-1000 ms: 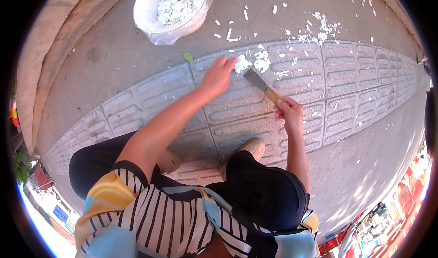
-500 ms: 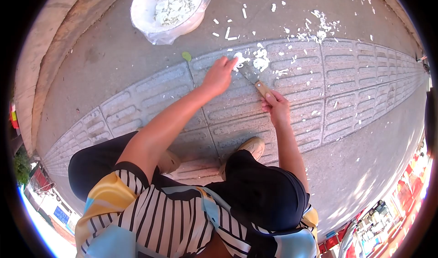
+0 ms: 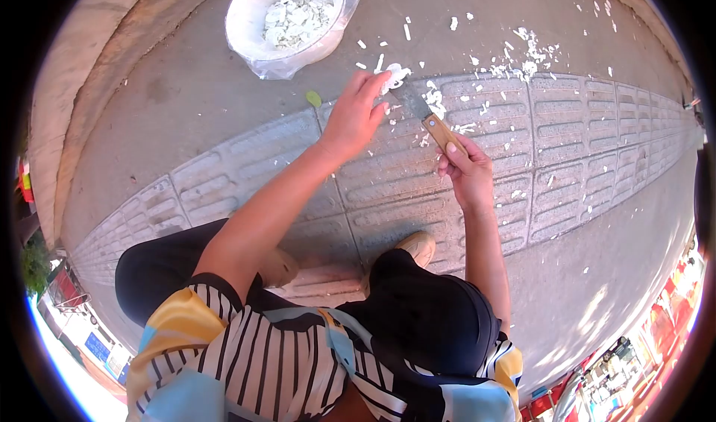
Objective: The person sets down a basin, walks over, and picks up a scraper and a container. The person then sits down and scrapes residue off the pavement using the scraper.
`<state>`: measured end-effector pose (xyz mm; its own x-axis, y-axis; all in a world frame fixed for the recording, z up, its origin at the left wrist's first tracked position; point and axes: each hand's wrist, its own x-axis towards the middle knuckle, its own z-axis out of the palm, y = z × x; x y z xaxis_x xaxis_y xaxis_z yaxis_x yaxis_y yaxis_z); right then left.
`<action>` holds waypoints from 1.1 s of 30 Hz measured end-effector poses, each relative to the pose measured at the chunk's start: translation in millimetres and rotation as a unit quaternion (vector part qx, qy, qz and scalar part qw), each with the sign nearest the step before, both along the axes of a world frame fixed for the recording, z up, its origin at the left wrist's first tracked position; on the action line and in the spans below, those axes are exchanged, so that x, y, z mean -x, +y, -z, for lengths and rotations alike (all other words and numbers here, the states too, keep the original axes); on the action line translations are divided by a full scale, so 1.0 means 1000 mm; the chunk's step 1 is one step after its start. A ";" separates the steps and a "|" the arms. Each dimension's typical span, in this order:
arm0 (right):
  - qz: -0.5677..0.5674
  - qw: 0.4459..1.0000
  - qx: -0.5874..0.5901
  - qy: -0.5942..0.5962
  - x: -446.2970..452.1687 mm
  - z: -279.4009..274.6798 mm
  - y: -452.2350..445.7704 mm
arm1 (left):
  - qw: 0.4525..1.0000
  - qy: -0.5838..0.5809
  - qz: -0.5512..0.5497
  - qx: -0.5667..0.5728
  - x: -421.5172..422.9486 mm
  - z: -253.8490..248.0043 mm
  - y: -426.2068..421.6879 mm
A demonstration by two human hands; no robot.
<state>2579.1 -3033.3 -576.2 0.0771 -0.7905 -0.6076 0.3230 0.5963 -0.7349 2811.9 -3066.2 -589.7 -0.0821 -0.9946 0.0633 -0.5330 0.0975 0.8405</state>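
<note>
My right hand is closed around the wooden handle of a putty knife, its metal blade pointing away from me and to the left. White curled shavings sit at the blade's far end. My left hand reaches to these shavings, fingers stretched out against their left side and thumb held apart. Another clump of white shavings lies beside the blade, partly hidden behind it. Ahead and to the left stands a white tub with a clear plastic liner, holding many white flakes.
Grey ribbed paving tiles run across the ground in front of my shoes. More white scraps are scattered ahead and to the right. A green leaf lies near the tub. A stone curb curves along the left.
Both hands have moved: the putty knife and the shavings at its blade have shifted forward, away from me. The left thumb has spread from the fingers. The view has tilted slightly.
</note>
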 end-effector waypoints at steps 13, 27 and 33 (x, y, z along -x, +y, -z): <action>-0.151 0.960 0.169 0.166 -0.071 -0.066 -0.104 | 0.961 -0.169 -0.211 0.067 -0.136 -0.046 -0.062; 0.095 0.990 -0.096 0.036 0.110 0.051 0.078 | 0.972 -0.137 0.189 -0.021 0.034 0.035 -0.007; 0.092 0.989 -0.108 0.048 0.112 0.062 0.072 | 0.955 -0.203 0.204 -0.073 0.055 0.054 -0.004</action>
<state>2466.8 -2961.2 -638.3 -0.1226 -0.6361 -0.7618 0.3748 0.6811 -0.6290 2756.6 -3070.0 -643.9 -0.4528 -0.8704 -0.1934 -0.7602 0.2635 0.5939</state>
